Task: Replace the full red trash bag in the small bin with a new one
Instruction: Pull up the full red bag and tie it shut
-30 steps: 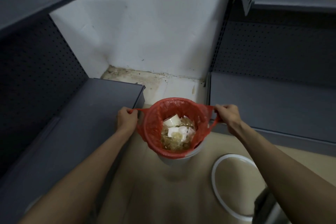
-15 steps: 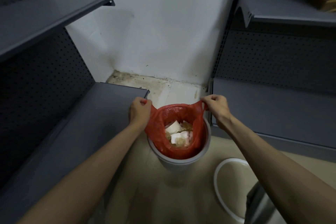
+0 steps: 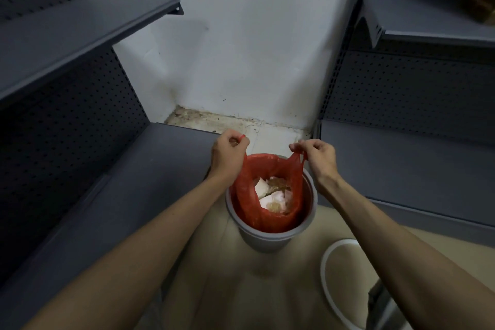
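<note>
Head view, single entry.

Progress: the red trash bag (image 3: pixel 267 190) is off the bin rim, its mouth gathered upward, its body still seated inside the small bin (image 3: pixel 270 233). By the look of it the lift-out is under way. Left to do: raise the bag clear, set it aside, fit a fresh liner. No new bag is visible here.

Left hand (image 3: pixel 227 153): fingers curled, pinching the bag's left handle loop above the bin's far-left edge.

Right hand (image 3: pixel 316 155): fingers curled round the bag's right handle, above the bin's far-right edge. The two hands are held apart, with the bag mouth stretched between them.

Small bin: grey, round, upright on the beige floor (image 3: pixel 214 289) near the wall corner, between the two shelf units.

Bag contents: white crumpled pieces, likely tissue or foam, mixed with yellowish-brown scraps; the fill sits about level with the bin rim.

White ring (image 3: pixel 325 270): lies flat on the floor, near-right of the bin, apart from it; possibly the bin's bag-retaining hoop.

Dark grey shelving (image 3: pixel 80 35): left and right sides.
</note>
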